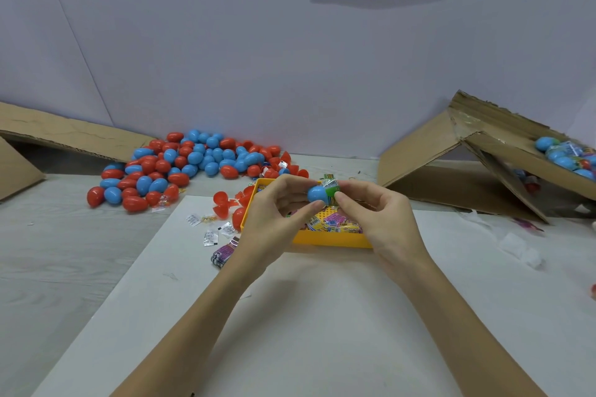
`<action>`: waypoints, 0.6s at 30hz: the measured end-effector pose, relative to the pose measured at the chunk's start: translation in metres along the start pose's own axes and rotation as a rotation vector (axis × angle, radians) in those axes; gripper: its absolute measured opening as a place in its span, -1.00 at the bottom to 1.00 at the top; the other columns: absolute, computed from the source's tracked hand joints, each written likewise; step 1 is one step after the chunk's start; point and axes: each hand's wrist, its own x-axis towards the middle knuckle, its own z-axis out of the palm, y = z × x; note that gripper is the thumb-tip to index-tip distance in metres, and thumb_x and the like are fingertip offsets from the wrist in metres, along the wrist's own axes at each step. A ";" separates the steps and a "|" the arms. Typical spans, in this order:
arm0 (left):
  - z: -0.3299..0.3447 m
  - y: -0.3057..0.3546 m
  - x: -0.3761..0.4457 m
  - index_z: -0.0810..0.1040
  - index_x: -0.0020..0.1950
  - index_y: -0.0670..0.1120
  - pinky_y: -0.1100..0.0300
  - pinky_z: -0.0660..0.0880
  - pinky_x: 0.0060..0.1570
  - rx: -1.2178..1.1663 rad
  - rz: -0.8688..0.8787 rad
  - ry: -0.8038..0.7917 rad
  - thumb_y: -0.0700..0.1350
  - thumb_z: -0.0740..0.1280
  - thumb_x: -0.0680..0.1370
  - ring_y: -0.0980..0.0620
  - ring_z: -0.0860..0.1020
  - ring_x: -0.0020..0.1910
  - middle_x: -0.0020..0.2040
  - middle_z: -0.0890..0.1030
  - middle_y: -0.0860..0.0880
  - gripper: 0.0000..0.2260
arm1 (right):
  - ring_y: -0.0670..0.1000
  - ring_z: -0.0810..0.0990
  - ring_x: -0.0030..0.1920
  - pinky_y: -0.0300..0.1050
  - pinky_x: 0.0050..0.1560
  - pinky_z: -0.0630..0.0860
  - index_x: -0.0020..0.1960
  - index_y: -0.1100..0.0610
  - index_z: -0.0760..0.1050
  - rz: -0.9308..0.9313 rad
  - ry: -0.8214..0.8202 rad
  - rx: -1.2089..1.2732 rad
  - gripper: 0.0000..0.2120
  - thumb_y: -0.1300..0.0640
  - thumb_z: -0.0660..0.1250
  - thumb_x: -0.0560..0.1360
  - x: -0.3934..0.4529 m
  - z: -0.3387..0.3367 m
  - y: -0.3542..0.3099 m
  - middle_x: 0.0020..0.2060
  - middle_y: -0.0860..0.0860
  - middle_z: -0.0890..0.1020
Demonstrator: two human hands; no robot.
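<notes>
- Head view: we hold a blue egg [317, 194] over the yellow tray [332, 240], our left hand [274, 213] pinching its blue end.
- Our right hand [377, 213] pinches its green-wrapped end.
- Red and blue eggs [180, 167] lie heaped farther back on the left.

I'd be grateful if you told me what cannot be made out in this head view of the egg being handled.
1. Egg: head view; the green wrapper and the right hand cover its right end, hiding any seam.
2. Tray: head view; the left hand and right hand hide much of it.
3. Packets: head view; print too small.
4. Right box: head view; cut off by the right edge, contents blurred.
</notes>
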 end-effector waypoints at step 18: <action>0.000 -0.001 -0.001 0.61 0.34 -0.13 0.23 0.59 0.17 -0.004 0.109 -0.014 -0.22 0.52 0.50 0.03 0.66 0.18 0.18 0.69 0.04 -0.60 | -0.01 0.74 0.06 -0.19 0.00 0.66 0.15 0.08 0.68 0.108 -0.041 0.124 -0.80 0.17 0.49 0.52 -0.003 0.004 -0.003 -0.01 -0.04 0.76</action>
